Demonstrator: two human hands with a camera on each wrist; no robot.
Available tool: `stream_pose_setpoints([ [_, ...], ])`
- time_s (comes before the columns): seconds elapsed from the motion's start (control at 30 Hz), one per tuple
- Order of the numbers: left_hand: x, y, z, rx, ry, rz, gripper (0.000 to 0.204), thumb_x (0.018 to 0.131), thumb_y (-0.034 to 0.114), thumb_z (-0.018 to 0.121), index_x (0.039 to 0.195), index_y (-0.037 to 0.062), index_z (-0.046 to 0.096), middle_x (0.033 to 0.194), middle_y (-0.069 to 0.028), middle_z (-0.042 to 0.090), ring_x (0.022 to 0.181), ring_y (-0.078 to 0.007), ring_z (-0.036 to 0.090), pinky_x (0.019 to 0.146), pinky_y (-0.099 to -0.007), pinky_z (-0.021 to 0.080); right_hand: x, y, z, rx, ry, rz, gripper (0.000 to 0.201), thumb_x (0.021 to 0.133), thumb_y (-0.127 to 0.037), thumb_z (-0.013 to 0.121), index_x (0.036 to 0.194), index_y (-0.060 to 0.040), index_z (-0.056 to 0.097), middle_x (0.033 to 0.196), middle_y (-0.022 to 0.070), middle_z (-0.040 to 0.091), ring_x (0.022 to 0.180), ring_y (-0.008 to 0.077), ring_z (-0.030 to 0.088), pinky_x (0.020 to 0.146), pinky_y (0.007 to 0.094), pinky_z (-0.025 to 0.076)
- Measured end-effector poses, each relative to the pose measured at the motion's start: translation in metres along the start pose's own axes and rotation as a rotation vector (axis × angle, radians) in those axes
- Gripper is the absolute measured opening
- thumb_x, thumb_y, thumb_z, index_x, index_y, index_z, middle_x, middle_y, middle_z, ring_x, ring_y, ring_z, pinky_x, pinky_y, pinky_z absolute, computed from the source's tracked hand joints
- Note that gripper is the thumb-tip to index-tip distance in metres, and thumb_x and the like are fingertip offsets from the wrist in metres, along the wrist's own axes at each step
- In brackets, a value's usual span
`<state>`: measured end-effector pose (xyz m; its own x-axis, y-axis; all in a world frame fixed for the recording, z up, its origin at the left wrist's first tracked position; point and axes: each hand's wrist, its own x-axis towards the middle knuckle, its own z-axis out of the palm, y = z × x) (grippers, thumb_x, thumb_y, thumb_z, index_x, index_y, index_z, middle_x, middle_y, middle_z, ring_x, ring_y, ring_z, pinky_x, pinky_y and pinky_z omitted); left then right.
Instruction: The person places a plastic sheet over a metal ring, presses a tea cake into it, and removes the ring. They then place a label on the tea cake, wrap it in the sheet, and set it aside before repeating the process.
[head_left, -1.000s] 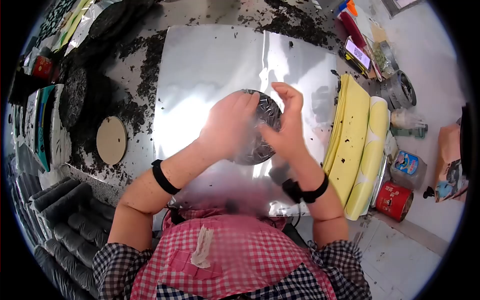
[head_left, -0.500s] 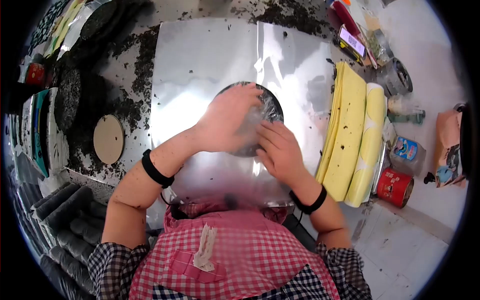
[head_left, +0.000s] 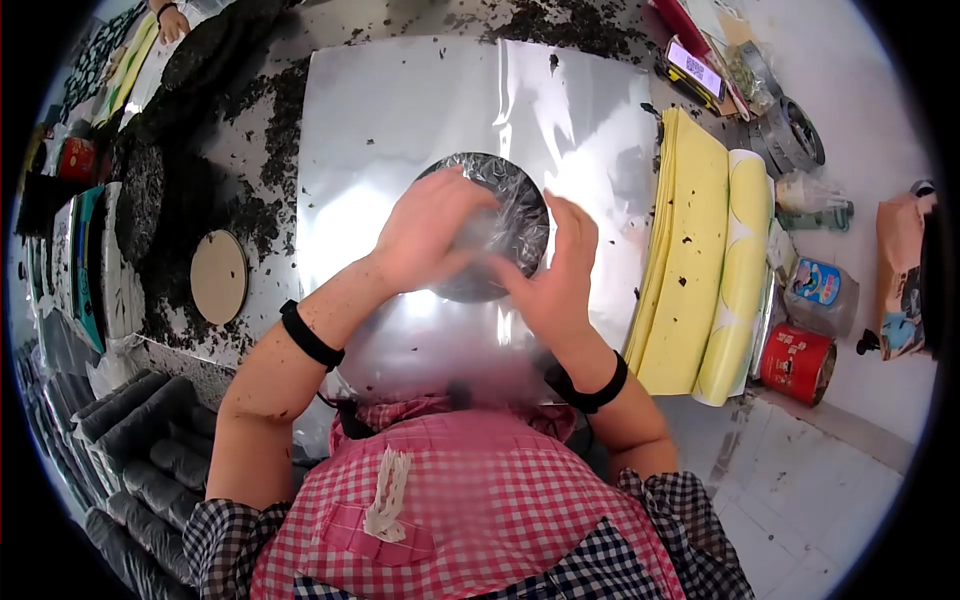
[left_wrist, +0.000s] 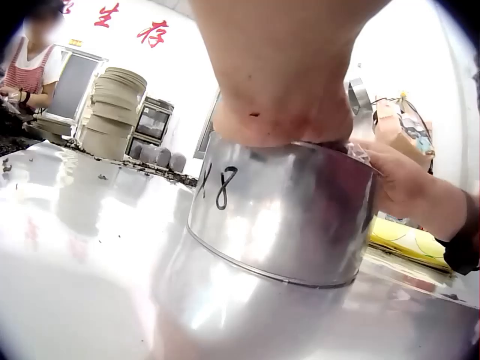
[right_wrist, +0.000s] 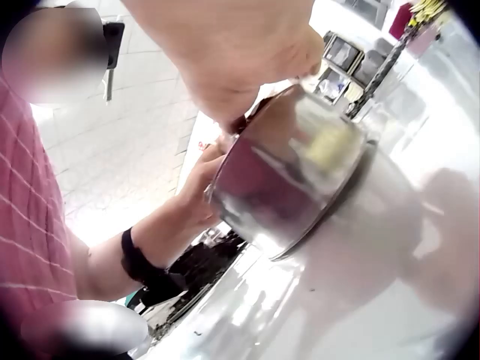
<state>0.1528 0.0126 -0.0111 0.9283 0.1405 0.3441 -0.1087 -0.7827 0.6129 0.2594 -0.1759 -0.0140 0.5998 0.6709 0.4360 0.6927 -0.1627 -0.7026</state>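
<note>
A round metal ring [left_wrist: 285,217], marked with an 8 in the left wrist view, stands on a shiny metal sheet [head_left: 400,90]. Clear crinkled film [head_left: 515,205] covers the dark material inside it. My left hand [head_left: 430,228] lies over the ring's left part, fingers slightly bent towards the middle, partly blurred. At the right edge my right hand [head_left: 560,275] has its thumb spread inward over the film and its fingers extended along the rim. In the right wrist view the ring [right_wrist: 281,176] shows under the right hand [right_wrist: 240,56]; fingertip contact is hidden.
Yellow sheets [head_left: 690,250] and a yellow roll [head_left: 735,280] lie right of the metal sheet, near a red can [head_left: 797,363]. On the left are a beige disc [head_left: 218,277] and dark round cakes [head_left: 140,200]. Another person's hand [head_left: 172,22] shows at top left.
The right hand has swung from over the film back to the rim, thumb and fingers spread. The left hand has shifted slightly on the film. Another person's hand has appeared at top left.
</note>
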Motion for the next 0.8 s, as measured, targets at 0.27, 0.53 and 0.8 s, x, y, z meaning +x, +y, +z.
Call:
stream_pose_setpoints([
  [0.27, 0.01, 0.009, -0.006, 0.2, -0.14, 0.006, 0.07, 0.08, 0.022, 0.071, 0.145, 0.0084, 0.052, 0.16, -0.0184, 0.042, 0.152, -0.0414, 0.035, 0.127, -0.0543, 0.025, 0.016, 0.005, -0.01, -0.177, -0.505, -0.297, 0.021, 0.081, -0.004, 0.065, 0.101, -0.0003, 0.071, 0.11, 0.0118, 0.069, 0.106, 0.0307, 0.062, 0.089, 0.0424, 0.052],
  [0.53, 0.007, 0.003, 0.024, 0.447, -0.125, 0.045, 0.073, 0.087, 0.03, 0.071, 0.155, 0.0118, 0.049, 0.162, -0.0173, 0.044, 0.151, -0.0387, 0.039, 0.126, -0.0533, 0.027, 0.006, 0.008, -0.037, -0.189, -0.636, -0.346, 0.046, 0.082, -0.008, 0.065, 0.127, 0.0058, 0.063, 0.132, 0.0195, 0.063, 0.126, 0.0353, 0.058, 0.11, 0.0457, 0.047],
  [0.8, 0.006, 0.01, 0.02, 0.569, -0.066, 0.133, 0.068, 0.088, 0.03, 0.068, 0.151, 0.0139, 0.052, 0.16, -0.0174, 0.045, 0.148, -0.0381, 0.042, 0.12, -0.0568, 0.033, -0.003, -0.001, -0.024, -0.158, -0.615, -0.345, 0.052, 0.081, -0.014, 0.075, 0.128, 0.0037, 0.062, 0.133, 0.0198, 0.063, 0.141, 0.0378, 0.049, 0.123, 0.0532, 0.033],
])
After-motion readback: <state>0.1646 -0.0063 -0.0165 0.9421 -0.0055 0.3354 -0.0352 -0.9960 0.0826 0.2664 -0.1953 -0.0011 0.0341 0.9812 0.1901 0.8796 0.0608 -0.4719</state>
